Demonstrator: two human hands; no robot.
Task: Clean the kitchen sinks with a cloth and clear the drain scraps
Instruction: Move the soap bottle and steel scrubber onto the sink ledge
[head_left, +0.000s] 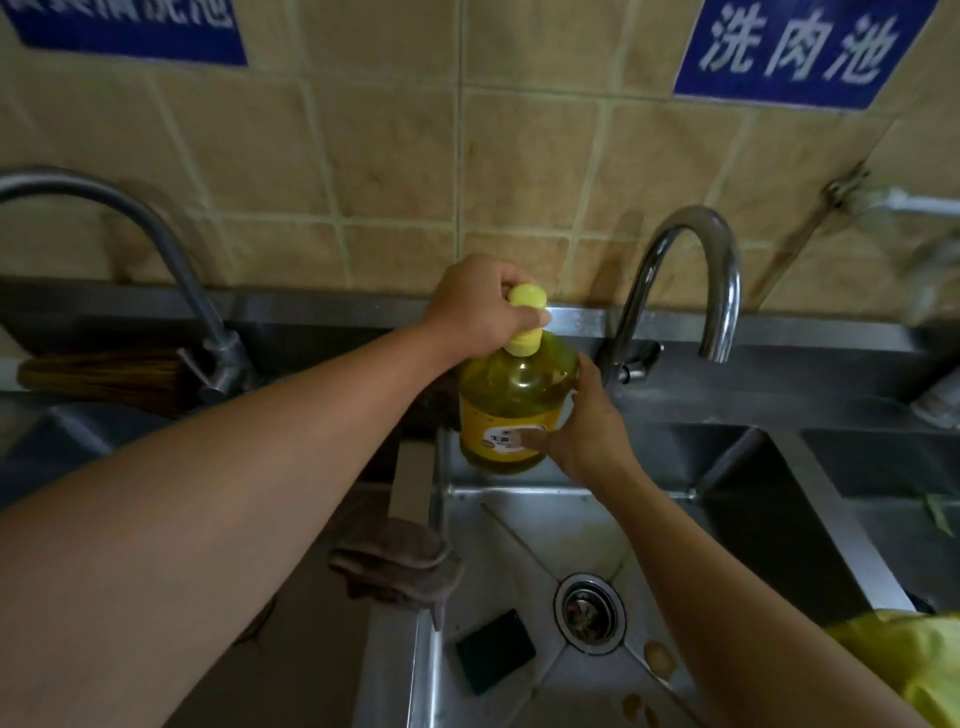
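- Yellow-green bottle stands upright, its long axis vertical, at the back rim of the middle sink, just left of the curved tap; whether its base rests on the rim or is held just above it I cannot tell
- left hand comes from above; its grip is curled round the yellow cap, directly over the body; right hand holds the label from the side, thumb across the front
- so the cap lies on the bottle's axis, above the right grip; probably a twist to open it is next
- brown cloth is draped over the sink's left rim, nearer the left arm; dark sponge and drain strainer lie on the sink floor, scraps beside the drain
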